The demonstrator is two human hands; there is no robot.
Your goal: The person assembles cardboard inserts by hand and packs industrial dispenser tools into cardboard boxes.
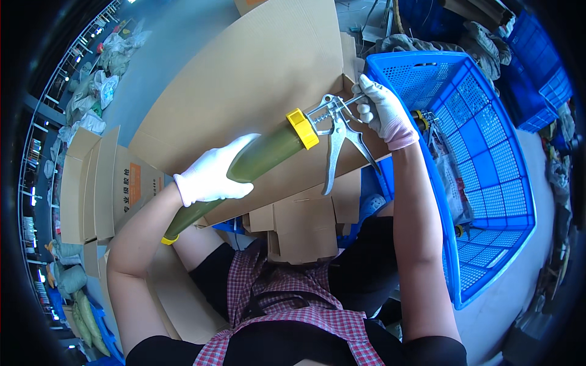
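Note:
A caulking gun [268, 154] with a long olive-green barrel, yellow end caps and a silver metal trigger handle is held slantwise across my front. My gloved left hand [218, 171] wraps round the middle of the barrel. At the far end, my gloved right hand [383, 111] grips the end of the metal rod behind the trigger handle [342, 137]. The lower yellow cap [170, 240] shows beneath my left forearm. Behind the gun spreads the large flap of an open cardboard box [244, 73].
On my right stands a tall blue plastic crate [488, 183] with more yellow-capped guns and plastic-wrapped items inside. Folded cardboard [305, 222] lies by my knees. A printed carton [125, 189] stands at the left. More blue crates [537, 73] are stacked at the back right.

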